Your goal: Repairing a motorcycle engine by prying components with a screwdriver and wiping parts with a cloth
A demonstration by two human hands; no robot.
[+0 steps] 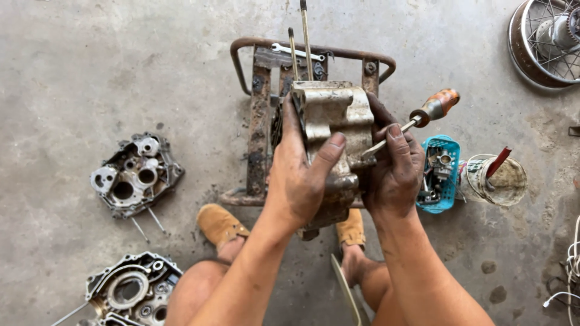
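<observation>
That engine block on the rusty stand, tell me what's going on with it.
A person crouched on the concrete floor grips a grimy engine block with both hands above a rusty metal stand. The left hand wraps its near side. The right hand steadies the other side while also holding a screwdriver with an orange handle. Two engine covers lie to the left; a blue tray of small parts and a bucket sit to the right.
</observation>
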